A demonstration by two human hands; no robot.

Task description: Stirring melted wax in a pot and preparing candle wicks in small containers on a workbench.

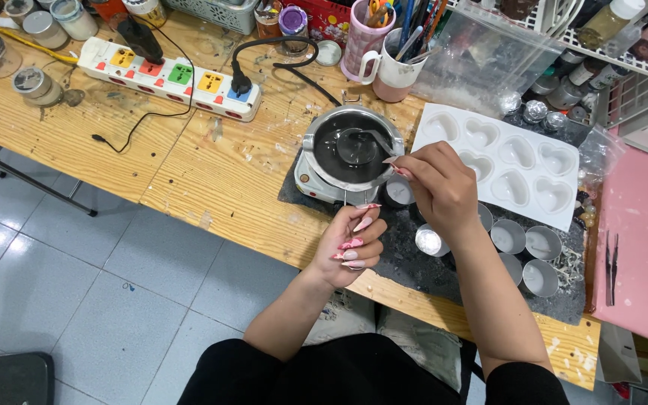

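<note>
Grey floor tiles (pixel 76 262) fill the lower left, and above them a long wooden worktable (pixel 211 180) runs slantwise across the view, its top scuffed and spotted with pale drips. At the table's right end lies a pink mat (pixel 643 225) with tweezers (pixel 610 268) on it. A dark mat (pixel 414 262) sits by the table's near edge, and on it, toward the right, rests a white heart-shaped silicone mould (pixel 508 161). At the far edge a white power strip (pixel 170 79) with coloured sockets lies slantwise, a black plug (pixel 240 81) in its end socket. On the dark mat's left part stands a small electric melting pot (pixel 348 154) holding dark liquid. Behind it, at the far edge, a white mug (pixel 397 71) is crammed with pens. Small round metal cups (pixel 524 247) cluster near the table's near edge, below the mould.

Now the hands: the right hand (pixel 440 187) hangs over the pot's right rim, fingers pinched on the handle of a metal spoon (pixel 365 139) whose bowl dips into the liquid. The left hand (pixel 354 244) hovers just at the near edge below the pot, fingers loosely curled, long pink nails showing, gripping nothing.
</note>
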